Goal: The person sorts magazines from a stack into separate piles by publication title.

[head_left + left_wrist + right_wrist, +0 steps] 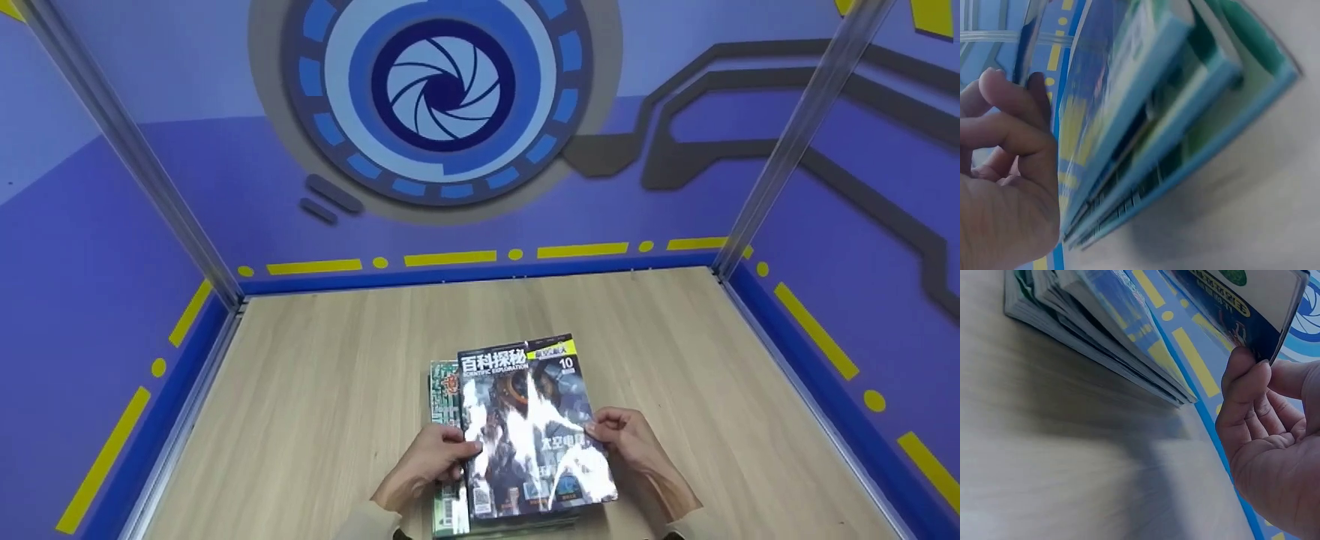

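Head view: left hand [433, 456] and right hand [632, 441] aptly pinch side edges of the likely light, slippery magazine [525, 427].

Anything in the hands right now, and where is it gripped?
Yes, a glossy magazine. The left hand pinches its left edge and the right hand its right edge, both near mid-height.

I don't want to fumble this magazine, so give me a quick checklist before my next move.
1. Left hand secure: ok, fingers pinch the magazine's left edge.
2. Right hand secure: ok, fingers pinch its right edge.
3. Magazine lifted off the stack: ok, a gap shows.
4. Magazine lined up with the stack: not ok, offset right in the head view.
5. Stack's top cover undamaged: cannot tell, mostly hidden.
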`<state>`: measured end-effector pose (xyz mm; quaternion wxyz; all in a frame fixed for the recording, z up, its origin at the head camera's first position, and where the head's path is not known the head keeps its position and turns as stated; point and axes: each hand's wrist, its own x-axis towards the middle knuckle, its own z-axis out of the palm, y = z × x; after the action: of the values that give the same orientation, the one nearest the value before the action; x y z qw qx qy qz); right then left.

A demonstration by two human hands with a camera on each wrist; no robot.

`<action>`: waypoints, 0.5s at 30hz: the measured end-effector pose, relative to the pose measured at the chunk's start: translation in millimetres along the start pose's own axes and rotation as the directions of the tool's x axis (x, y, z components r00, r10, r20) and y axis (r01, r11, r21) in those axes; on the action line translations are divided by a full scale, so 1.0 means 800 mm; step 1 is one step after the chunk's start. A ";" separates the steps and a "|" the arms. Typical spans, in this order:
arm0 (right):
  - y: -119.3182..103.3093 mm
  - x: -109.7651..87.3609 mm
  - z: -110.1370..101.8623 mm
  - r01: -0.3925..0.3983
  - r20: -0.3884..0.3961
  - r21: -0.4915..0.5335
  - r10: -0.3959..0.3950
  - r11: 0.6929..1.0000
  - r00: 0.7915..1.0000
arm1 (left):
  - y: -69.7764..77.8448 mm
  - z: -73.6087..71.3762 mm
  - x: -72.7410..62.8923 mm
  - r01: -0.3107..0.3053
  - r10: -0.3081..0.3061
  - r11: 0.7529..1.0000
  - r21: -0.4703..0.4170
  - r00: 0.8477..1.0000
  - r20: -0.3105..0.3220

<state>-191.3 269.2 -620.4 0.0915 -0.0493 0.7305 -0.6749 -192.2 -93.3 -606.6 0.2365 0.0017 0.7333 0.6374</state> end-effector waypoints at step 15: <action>-0.034 0.006 -0.047 -0.002 -0.113 0.054 0.008 0.999 0.994 | 0.050 0.034 0.044 -0.150 0.151 0.987 0.056 0.988 -0.015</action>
<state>-204.9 302.7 -590.9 0.0532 -0.0065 0.7162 -0.6958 -225.9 -49.6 -583.6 0.1804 0.0576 0.7503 0.6334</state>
